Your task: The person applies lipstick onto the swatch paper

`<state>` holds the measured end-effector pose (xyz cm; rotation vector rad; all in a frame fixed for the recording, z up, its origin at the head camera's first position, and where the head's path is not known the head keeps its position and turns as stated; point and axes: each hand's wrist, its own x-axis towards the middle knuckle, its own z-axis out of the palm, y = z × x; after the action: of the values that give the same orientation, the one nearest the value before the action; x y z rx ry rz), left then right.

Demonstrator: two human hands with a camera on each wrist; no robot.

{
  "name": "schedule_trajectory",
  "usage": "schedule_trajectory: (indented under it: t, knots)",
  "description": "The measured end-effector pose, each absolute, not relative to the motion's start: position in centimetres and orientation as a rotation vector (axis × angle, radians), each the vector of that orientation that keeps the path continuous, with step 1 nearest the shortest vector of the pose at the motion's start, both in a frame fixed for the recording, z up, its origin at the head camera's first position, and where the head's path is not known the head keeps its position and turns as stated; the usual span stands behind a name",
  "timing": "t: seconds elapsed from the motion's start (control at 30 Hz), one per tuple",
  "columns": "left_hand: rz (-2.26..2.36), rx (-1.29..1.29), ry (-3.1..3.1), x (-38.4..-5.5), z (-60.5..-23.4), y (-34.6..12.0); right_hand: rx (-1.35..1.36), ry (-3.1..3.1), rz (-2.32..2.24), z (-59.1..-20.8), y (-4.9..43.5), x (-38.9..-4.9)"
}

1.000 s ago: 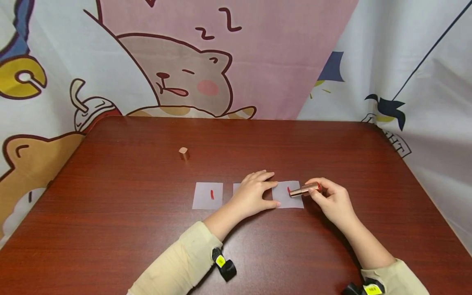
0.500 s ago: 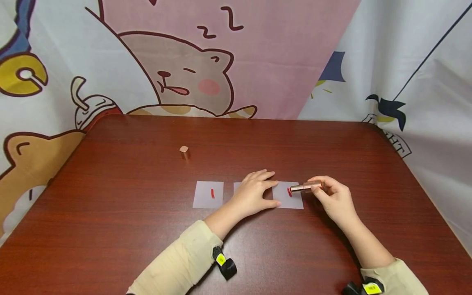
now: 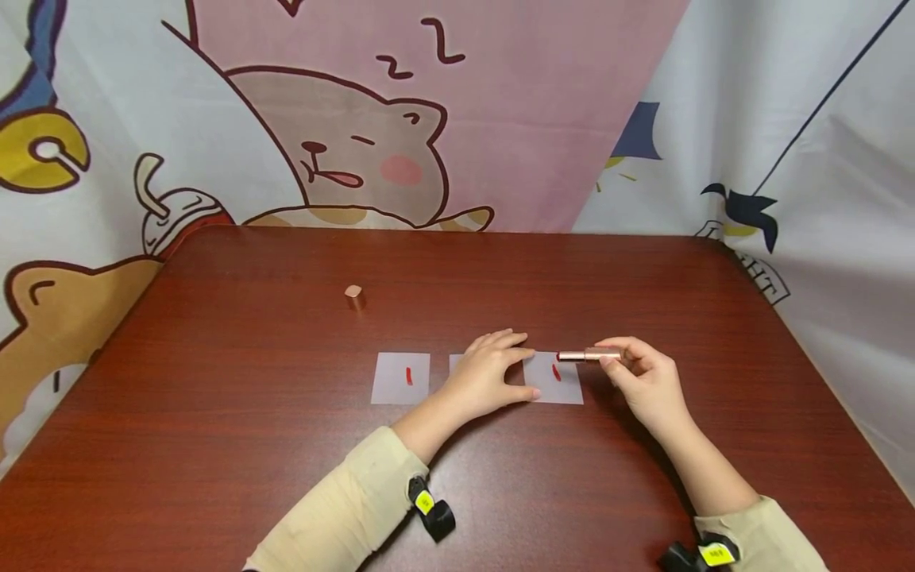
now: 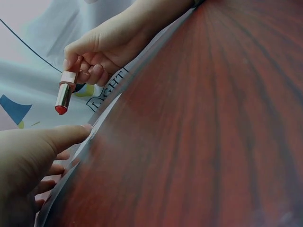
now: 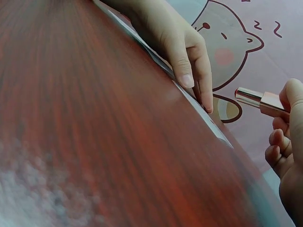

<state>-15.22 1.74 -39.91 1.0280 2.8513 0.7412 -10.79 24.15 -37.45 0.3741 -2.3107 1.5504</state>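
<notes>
Between thumb and fingers, my right hand (image 3: 646, 389) pinches an uncapped lipstick (image 3: 588, 356), its red tip pointing left. In the left wrist view that lipstick (image 4: 65, 92) is held above the table, apart from the paper. Below its tip lies the right-hand white paper square (image 3: 568, 391), bearing a short red stroke. My left hand (image 3: 486, 377) has its fingers spread, thumb and forefinger touching this square's left edge. Under that hand a middle paper square (image 3: 454, 364) is mostly hidden. Further left, another paper square (image 3: 389, 381) carries a red stroke too.
A rose-gold lipstick cap (image 3: 355, 298) stands on the brown wooden table (image 3: 286, 477), behind the left paper square. A cartoon-printed curtain (image 3: 515, 119) hangs along the table's far and side edges. Black wrist cameras (image 3: 438, 516) are strapped over both sleeves.
The red stroke on the right paper square has grown longer and thicker. My right hand has lifted the lipstick off the paper and levelled it. The left hand stays in place.
</notes>
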Motion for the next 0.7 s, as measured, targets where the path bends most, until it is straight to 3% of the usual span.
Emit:
schedule_trajectory:
  t: [0.7]
  knots:
    - [1.038,1.014,2.847,-16.2,-38.8,0.3,0.413,-2.102,1.832,-38.7,25.4,-11.6]
